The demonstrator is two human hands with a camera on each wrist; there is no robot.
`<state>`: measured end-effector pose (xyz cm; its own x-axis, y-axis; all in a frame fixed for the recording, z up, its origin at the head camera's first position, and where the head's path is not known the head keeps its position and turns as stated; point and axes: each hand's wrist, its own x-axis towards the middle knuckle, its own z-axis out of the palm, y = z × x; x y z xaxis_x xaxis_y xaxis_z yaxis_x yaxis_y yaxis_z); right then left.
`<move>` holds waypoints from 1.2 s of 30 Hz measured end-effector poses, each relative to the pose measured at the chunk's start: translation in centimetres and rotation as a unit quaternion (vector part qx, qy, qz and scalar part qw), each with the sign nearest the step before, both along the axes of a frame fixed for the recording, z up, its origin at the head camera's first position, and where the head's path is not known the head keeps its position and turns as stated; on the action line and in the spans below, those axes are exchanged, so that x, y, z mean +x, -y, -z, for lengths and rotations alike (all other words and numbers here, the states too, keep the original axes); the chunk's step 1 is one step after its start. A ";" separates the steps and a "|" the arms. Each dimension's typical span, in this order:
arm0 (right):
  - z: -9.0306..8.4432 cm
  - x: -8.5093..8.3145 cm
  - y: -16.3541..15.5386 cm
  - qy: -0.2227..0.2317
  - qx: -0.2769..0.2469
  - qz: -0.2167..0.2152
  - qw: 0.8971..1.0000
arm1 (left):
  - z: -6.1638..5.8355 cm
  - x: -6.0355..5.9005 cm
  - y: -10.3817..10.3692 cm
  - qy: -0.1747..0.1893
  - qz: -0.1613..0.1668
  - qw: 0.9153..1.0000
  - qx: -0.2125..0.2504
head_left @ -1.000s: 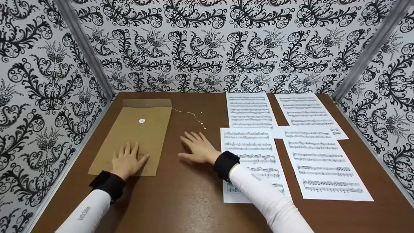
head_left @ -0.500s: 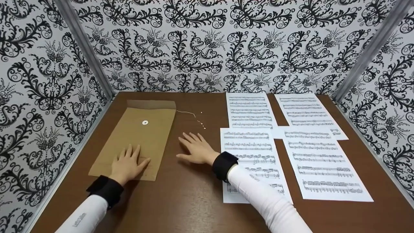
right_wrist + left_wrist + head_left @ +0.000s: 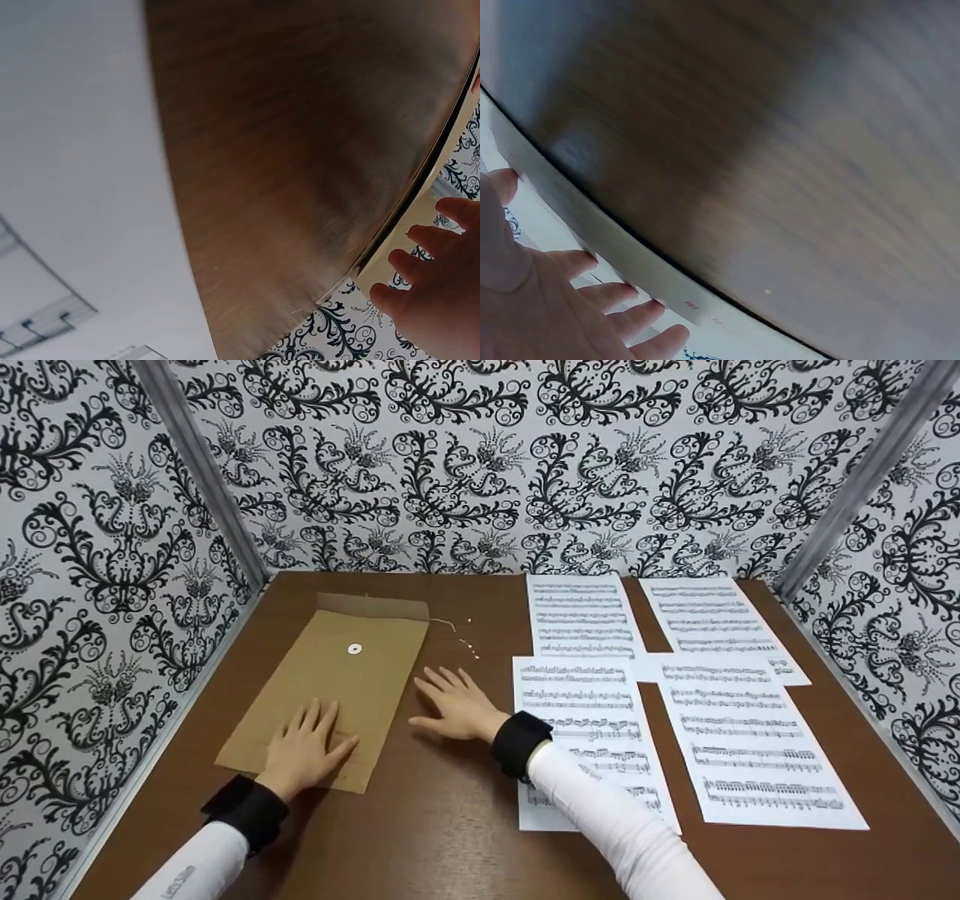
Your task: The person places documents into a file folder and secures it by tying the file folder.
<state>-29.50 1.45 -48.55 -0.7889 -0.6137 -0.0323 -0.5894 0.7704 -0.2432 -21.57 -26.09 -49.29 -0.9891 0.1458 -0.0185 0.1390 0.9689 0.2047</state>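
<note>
A brown kraft envelope (image 3: 330, 690) lies flat at the left of the table, tilted a little, with its flap (image 3: 373, 607) unfolded at the far end. It has a white round button (image 3: 355, 649) near the top and a thin string (image 3: 444, 622) trailing from the flap's right corner. My left hand (image 3: 304, 754) rests on the envelope's near part with fingers spread; in the left wrist view, its fingertips (image 3: 660, 306) sit along the envelope's edge. My right hand (image 3: 456, 706) is spread just right of the envelope, fingers straight, holding nothing.
Several sheets of music (image 3: 757, 742) lie in overlapping rows on the right of the brown table (image 3: 435, 825); my right forearm crosses over one sheet (image 3: 577, 690). Small pale crumbs (image 3: 470, 646) are scattered near the string. Patterned walls (image 3: 480, 472) enclose the back and sides.
The envelope has slid to the right and slightly toward me, turning a little, with my left hand moving along on it. My right hand has barely moved.
</note>
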 end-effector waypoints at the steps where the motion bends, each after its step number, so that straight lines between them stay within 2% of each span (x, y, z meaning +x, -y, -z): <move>1: 0.0 0.0 -0.1 0.001 -0.001 0.001 1.000 | 0.0 0.1 -0.1 0.001 0.002 1.000 0.001; 9: -0.1 -0.2 -0.4 0.009 -0.003 0.005 1.000 | 0.0 0.3 -0.5 0.001 0.026 1.000 0.006; 27: 0.2 -0.9 -1.5 0.011 0.000 0.019 1.000 | 0.2 0.2 -1.1 -0.029 0.112 0.993 -0.002; 36: 0.5 -1.1 -2.1 0.034 0.002 0.033 0.999 | 0.3 0.6 -1.2 -0.029 0.136 0.990 0.009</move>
<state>-30.56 3.55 -49.09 -0.8231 -0.5609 -0.0890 -0.5202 0.8075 -0.2781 -20.97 -24.90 -49.57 -0.9123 0.4072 0.0425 0.4068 0.8901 0.2055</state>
